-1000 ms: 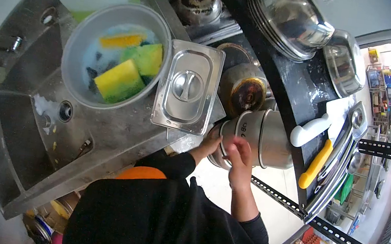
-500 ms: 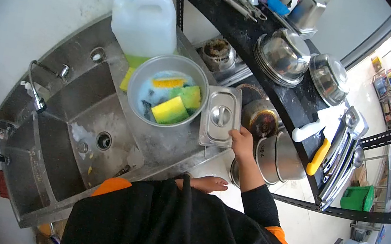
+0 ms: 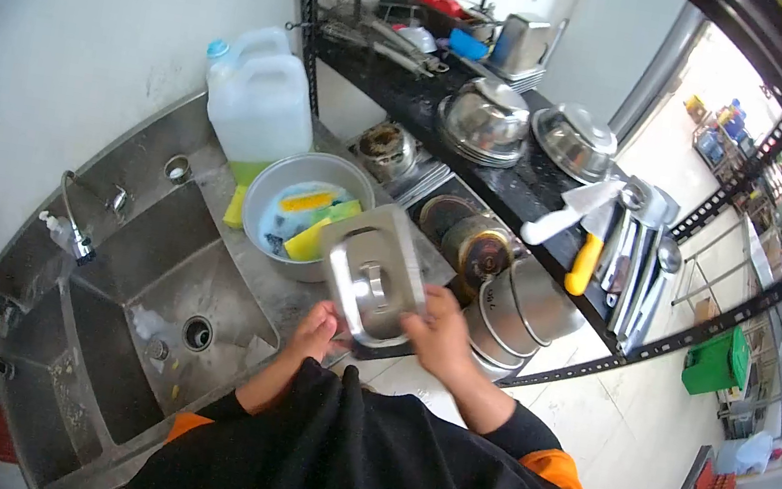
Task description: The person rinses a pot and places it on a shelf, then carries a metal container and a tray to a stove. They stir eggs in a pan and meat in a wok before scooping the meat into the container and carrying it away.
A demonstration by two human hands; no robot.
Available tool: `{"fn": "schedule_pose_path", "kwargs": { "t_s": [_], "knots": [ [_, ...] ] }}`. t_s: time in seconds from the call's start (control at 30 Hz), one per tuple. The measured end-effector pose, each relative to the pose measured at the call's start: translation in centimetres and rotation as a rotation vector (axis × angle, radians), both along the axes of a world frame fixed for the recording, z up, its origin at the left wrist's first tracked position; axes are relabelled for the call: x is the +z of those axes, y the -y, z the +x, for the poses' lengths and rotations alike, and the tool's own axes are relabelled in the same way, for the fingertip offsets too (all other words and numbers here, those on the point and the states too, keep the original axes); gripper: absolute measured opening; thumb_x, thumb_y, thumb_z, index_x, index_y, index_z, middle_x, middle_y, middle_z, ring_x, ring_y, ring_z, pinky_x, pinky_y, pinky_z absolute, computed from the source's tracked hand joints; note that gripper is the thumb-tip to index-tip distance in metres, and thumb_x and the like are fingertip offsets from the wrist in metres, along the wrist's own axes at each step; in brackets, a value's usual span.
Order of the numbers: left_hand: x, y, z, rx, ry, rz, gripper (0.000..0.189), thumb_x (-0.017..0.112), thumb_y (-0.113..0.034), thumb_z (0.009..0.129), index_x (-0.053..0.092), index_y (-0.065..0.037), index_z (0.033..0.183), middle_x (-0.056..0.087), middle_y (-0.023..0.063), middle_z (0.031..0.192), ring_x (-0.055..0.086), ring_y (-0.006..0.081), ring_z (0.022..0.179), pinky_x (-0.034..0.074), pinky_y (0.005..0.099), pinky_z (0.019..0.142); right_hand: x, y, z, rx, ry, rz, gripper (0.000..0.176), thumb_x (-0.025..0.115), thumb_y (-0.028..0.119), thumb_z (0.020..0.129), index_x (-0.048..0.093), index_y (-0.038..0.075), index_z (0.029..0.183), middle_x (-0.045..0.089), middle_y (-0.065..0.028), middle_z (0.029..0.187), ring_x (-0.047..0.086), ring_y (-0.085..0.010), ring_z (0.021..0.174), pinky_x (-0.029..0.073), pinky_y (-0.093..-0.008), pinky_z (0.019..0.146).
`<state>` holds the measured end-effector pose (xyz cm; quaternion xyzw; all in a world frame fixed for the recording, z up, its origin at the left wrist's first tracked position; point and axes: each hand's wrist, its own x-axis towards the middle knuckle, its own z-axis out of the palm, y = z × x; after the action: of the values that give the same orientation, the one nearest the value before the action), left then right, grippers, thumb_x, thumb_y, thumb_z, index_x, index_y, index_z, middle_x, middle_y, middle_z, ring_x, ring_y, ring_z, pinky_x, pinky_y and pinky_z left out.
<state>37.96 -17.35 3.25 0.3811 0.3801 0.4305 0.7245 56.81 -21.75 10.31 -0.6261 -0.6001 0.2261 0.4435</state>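
A rectangular stainless-steel pan lid (image 3: 391,295) with a small recessed handle is held up, tilted, in front of my body. My right hand (image 3: 443,333) grips its right edge, thumb on the top face. At the lid's lower left edge, the curled fingers of my left hand (image 3: 312,334) hold it too. Just beyond the lid stands a grey plastic basin (image 3: 263,187) of soapy water, partly covered by it. Yellow-green sponges (image 3: 309,240) and a yellow sponge (image 3: 306,202) sit in that basin.
A metal double sink (image 3: 154,310) with a faucet (image 3: 76,223) lies to the left. Behind the basin stands a large plastic jug (image 3: 265,109). On the right, a black shelf (image 3: 413,96) carries steel bowls (image 3: 485,122), knives and ladles; large pots (image 3: 512,313) stand below.
The lid has been lifted from the counter beside the basin and brought toward my body, now tilted. My left hand has come into view at its edge. The camera view has shifted.
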Motion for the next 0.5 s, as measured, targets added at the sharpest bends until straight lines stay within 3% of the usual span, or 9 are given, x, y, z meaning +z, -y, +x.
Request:
{"fn": "schedule_pose_path", "kwargs": {
  "t_s": [0.03,0.07,0.13,0.23,0.33,0.4,0.43,0.47,0.5],
  "knots": [
    [0.2,0.0,0.1,0.024,-0.057,0.06,0.026,0.051,-0.027,0.083,0.049,-0.004,0.095,0.055,0.0052,0.082,0.054,0.0145,0.067,0.045,0.0257,0.059,0.7,0.5,-1.7,0.011,-0.003,-0.047,0.02,0.054,0.01,0.07,0.059,-0.003,0.084,0.051,-0.0171,0.098,0.049,-0.0279,0.094,0.039,-0.0328,0.08],
    [3.6,-0.2,0.0,0.01,-0.397,0.039,0.024,0.055,-0.02,0.08,0.049,-0.002,0.096,0.055,0.0057,0.082,0.055,0.0157,0.07,0.047,0.028,0.058,1.6,1.0,-2.9,0.023,0.005,-0.094,0.02,0.055,0.011,0.07,0.058,-0.003,0.084,0.052,-0.0171,0.097,0.049,-0.0285,0.092,0.039,-0.0329,0.08],
    [3.5,-1.1,-1.5,-0.036,0.174,-0.276,0.023,0.055,-0.019,0.08,0.05,-0.002,0.094,0.056,0.0055,0.081,0.056,0.0163,0.07,0.048,0.0305,0.058,1.9,1.7,-4.2,0.099,0.14,0.009,0.028,0.057,0.02,0.075,0.054,-0.003,0.09,0.052,-0.0164,0.095,0.051,-0.0274,0.089,0.04,-0.0319,0.079],
    [6.3,0.7,-3.8,-0.01,0.176,-0.1,0.024,0.054,-0.022,0.079,0.051,-0.004,0.095,0.056,0.0073,0.085,0.057,0.0197,0.078,0.048,0.0342,0.066,3.5,4.2,-3.6,0.309,-0.272,-0.28,0.038,0.057,0.03,0.078,0.049,-0.002,0.096,0.052,-0.0151,0.095,0.052,-0.0238,0.088,0.04,-0.031,0.078],
    [4.6,-1.9,-10.5,-0.261,0.457,-0.009,0.019,0.054,-0.02,0.08,0.053,-0.005,0.092,0.057,0.0048,0.083,0.056,0.0153,0.075,0.048,0.03,0.066,1.8,11.1,-2.0,0.208,-0.256,-0.171,0.04,0.057,0.036,0.077,0.051,0.001,0.096,0.051,-0.0148,0.1,0.051,-0.0218,0.091,0.041,-0.0323,0.078],
    [9.3,-0.4,-11.8,0.181,0.383,-0.055,0.008,0.055,-0.019,0.08,0.053,-0.011,0.078,0.055,-0.0033,0.069,0.054,0.0067,0.061,0.046,0.0227,0.054,-2.5,16.9,0.6,0.082,-0.335,-0.219,0.041,0.058,0.037,0.076,0.052,0.002,0.097,0.054,-0.0132,0.096,0.051,-0.0215,0.09,0.041,-0.0319,0.077],
    [10.0,-1.0,-13.2,0.343,0.329,-0.025,0.009,0.055,-0.02,0.08,0.053,-0.011,0.078,0.055,-0.0042,0.069,0.053,0.0052,0.06,0.046,0.0217,0.053,-6.3,19.8,2.4,0.013,-0.411,-0.29,0.041,0.058,0.037,0.076,0.053,0.003,0.097,0.055,-0.0127,0.093,0.052,-0.022,0.09,0.042,-0.0318,0.077],
    [7.5,-3.9,-17.3,0.316,0.41,0.069,0.014,0.055,-0.02,0.08,0.055,-0.007,0.086,0.058,-0.0004,0.078,0.056,0.0099,0.068,0.047,0.0257,0.059,-8.2,23.9,4.0,-0.151,-0.354,-0.471,0.038,0.059,0.037,0.075,0.055,0.001,0.09,0.058,-0.0106,0.082,0.055,-0.0192,0.082,0.042,-0.0284,0.073],
    [10.4,-1.6,-15.8,0.38,0.223,0.094,0.025,0.055,-0.018,0.08,0.052,-0.002,0.099,0.058,0.0061,0.09,0.057,0.0163,0.079,0.047,0.0305,0.068,-12.9,28.7,5.4,-0.417,-0.246,-0.597,0.044,0.06,0.041,0.072,0.056,0.004,0.096,0.058,-0.0153,0.09,0.054,-0.0273,0.09,0.041,-0.0341,0.077]
  ]
}}
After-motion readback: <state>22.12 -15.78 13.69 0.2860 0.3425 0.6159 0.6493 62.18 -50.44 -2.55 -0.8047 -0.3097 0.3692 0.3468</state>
